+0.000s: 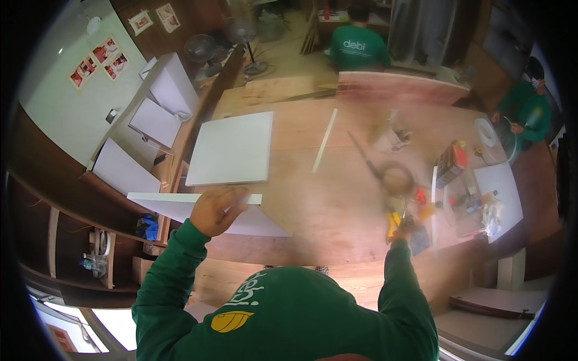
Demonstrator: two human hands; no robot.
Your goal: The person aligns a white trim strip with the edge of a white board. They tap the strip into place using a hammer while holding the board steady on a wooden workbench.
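A white panel [253,222] stands on edge at the near left of the wooden workbench. Over its top edge my left hand [218,210] is bent, fingers closed on it. My right hand [410,227] reaches in among hand tools on the right; its fingers are blurred, and whether it holds anything cannot be made out. Right beside it lies a yellow-handled tool [393,222], with a red-handled tool [420,195] and a roll of brown tape [397,178] just beyond. Another white panel [232,147] lies flat past my left hand.
A thin pale strip [325,141] lies mid-bench. To the right are a red box [451,162], a crumpled bag [394,133] and a white board [500,192] under loose items. One co-worker [359,45] is beyond the bench; another [524,117] handles white tubing. Shelves [90,253] stand left.
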